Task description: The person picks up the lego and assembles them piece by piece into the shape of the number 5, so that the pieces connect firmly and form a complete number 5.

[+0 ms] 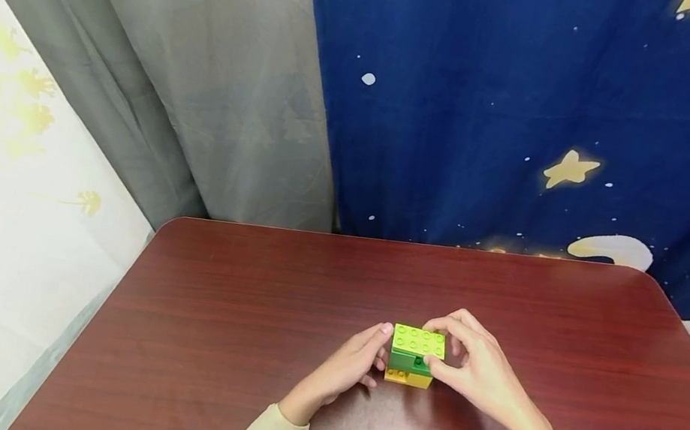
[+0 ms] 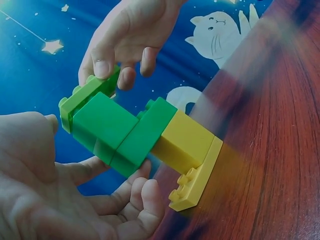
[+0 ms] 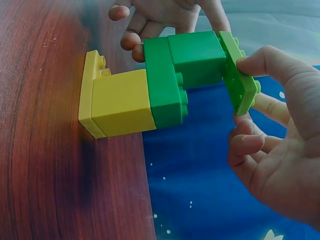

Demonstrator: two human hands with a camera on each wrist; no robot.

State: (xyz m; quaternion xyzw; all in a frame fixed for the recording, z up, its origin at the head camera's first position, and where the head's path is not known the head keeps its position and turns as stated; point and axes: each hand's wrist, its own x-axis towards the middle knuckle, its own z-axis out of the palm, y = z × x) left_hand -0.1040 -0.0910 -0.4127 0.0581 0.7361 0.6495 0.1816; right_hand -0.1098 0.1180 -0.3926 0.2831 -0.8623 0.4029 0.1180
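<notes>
On the table stands an upright tower of toy building bricks. At its bottom is a flat yellow brick [image 3: 89, 95], topped by a yellow block [image 3: 120, 102]. Above these come a long green brick [image 3: 162, 82] and a squarer green brick [image 2: 102, 120]. The topmost piece is a flat lime brick [image 1: 419, 341], its studs facing up and one end overhanging. My right hand [image 1: 481, 363] pinches this overhanging end between thumb and fingers. Along the tower's left side is my left hand [image 1: 350, 364], fingers loosely bent, fingertips at the green bricks and thumb by the lime brick's edge.
The reddish-brown wooden table [image 1: 213, 345] has rounded far corners. Behind it hang a grey curtain [image 1: 205, 70] and a blue curtain [image 1: 471, 114] with stars and white cats. A white patterned cloth [image 1: 13, 190] hangs to the left.
</notes>
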